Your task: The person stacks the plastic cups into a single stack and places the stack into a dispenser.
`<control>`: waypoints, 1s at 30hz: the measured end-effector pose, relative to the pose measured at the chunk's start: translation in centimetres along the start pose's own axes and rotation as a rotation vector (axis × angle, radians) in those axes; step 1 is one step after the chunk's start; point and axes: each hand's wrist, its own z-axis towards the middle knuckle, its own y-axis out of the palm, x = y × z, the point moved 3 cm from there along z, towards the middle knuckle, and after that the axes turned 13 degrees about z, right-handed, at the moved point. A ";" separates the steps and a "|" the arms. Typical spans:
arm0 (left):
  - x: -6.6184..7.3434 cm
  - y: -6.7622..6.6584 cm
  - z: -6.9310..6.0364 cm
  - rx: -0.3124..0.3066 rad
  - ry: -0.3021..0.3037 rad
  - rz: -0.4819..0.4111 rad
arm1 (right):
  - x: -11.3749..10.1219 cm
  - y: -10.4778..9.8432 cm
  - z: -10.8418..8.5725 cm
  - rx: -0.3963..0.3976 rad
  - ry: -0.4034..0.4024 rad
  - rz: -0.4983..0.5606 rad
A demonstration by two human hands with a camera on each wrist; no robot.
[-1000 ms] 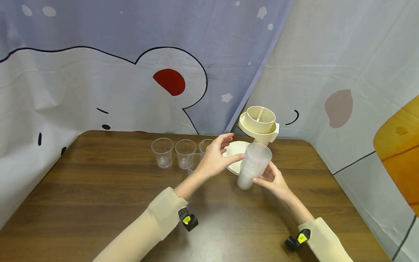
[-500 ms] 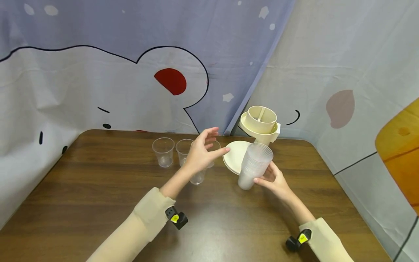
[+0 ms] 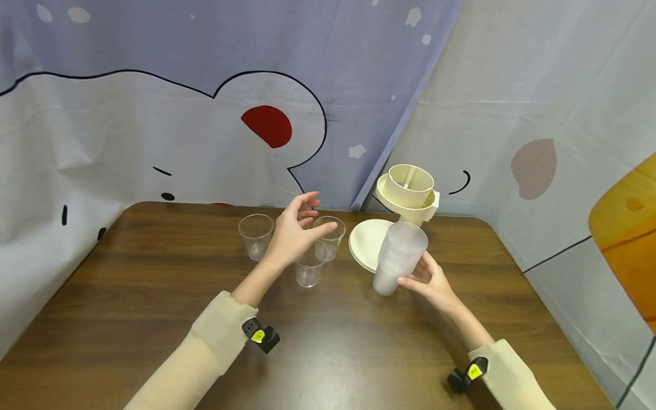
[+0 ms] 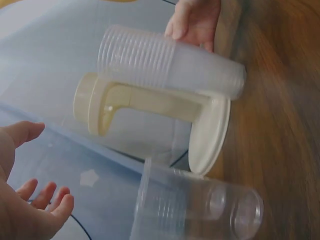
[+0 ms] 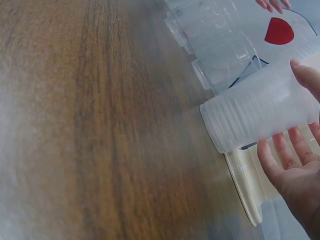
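Observation:
My right hand (image 3: pixel 431 283) grips a tall stack of clear plastic cups (image 3: pixel 400 256) around its lower part; the stack tilts to the right. In the right wrist view the thumb and fingers lie on opposite sides of the cup stack (image 5: pixel 260 110). My left hand (image 3: pixel 293 234) holds nothing and hovers over single clear cups on the table, fingers spread and thumb apart. Around it stand a left cup (image 3: pixel 256 234), a front cup (image 3: pixel 309 274) and a right cup (image 3: pixel 333 242). The hand hides another cup seen in earlier frames.
Behind the stack stands a cream-coloured holder (image 3: pixel 410 199) with a ring-shaped top and a round white base (image 3: pixel 366 242). The brown wooden table (image 3: pixel 154 319) ends at a patterned curtain (image 3: pixel 179 131) at the back and right.
My left hand has moved left, away from the cup stack and across the single cups, uncovering the front and right ones. The right hand and its stack have stayed nearly still.

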 end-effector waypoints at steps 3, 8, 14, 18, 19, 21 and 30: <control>-0.7 -0.8 0.1 0.025 0.005 0.011 | -0.1 0.1 0.1 -0.005 0.003 0.007; -1.8 -2.2 -0.2 0.062 -0.004 0.024 | -0.1 0.3 0.1 -0.013 0.005 0.016; -3.3 -3.8 -0.1 0.088 -0.036 0.044 | -0.1 0.1 0.0 -0.003 0.003 0.006; -4.4 -4.7 0.0 0.109 -0.054 0.072 | -0.1 0.0 0.0 0.000 0.007 0.000; -4.7 -4.9 0.1 0.115 -0.059 0.081 | -0.1 0.0 0.0 -0.001 0.010 -0.001; -5.2 -5.3 0.1 0.126 -0.067 0.100 | -0.1 0.0 0.0 -0.003 0.013 -0.001; -7.4 -7.0 -0.2 0.222 -0.118 0.152 | -0.2 0.0 0.1 -0.011 0.004 0.001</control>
